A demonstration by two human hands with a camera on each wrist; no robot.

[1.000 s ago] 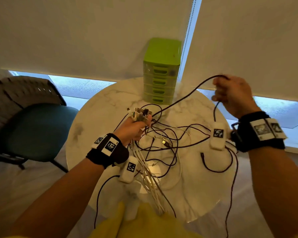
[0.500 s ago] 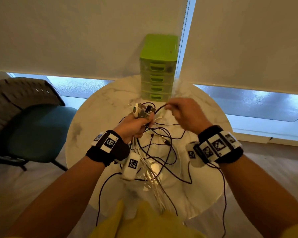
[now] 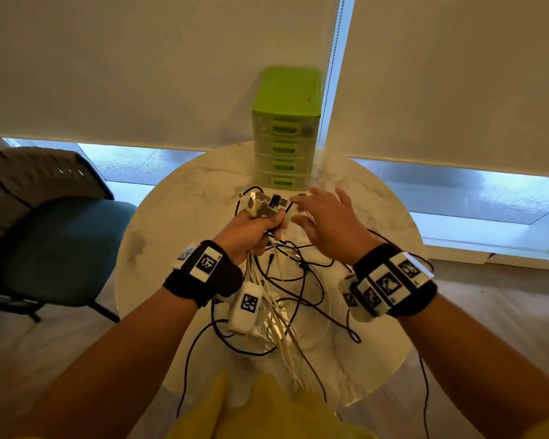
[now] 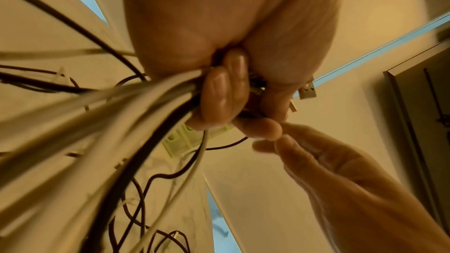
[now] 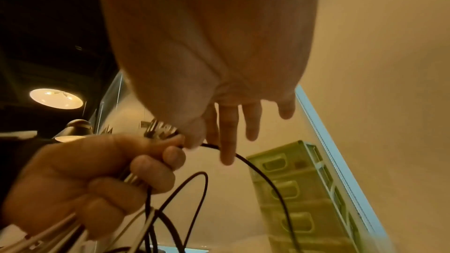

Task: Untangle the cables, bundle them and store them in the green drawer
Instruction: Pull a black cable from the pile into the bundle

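My left hand (image 3: 256,227) grips a bunch of white and black cables (image 3: 274,299) just below their plugs (image 3: 263,205), which stick up above the fist. In the left wrist view its fingers (image 4: 225,91) curl round the strands. My right hand (image 3: 319,213) hovers just to the right of the plugs with its fingers spread and straight (image 5: 228,136); a black cable (image 5: 258,168) runs past its index finger. More cable loops (image 3: 301,280) lie tangled on the marble table (image 3: 178,217). The green drawer unit (image 3: 286,128) stands at the table's far edge, all drawers closed.
A dark chair with a teal seat (image 3: 54,248) stands left of the round table. Roller blinds (image 3: 140,58) hang behind the drawer unit over a low window. Some cables trail over the table's near edge (image 3: 301,381) towards my yellow clothing.
My right hand, which held a black cable high at the right, brought it to the left fist and has now opened beside it. The left hand keeps its grip on the bunch.
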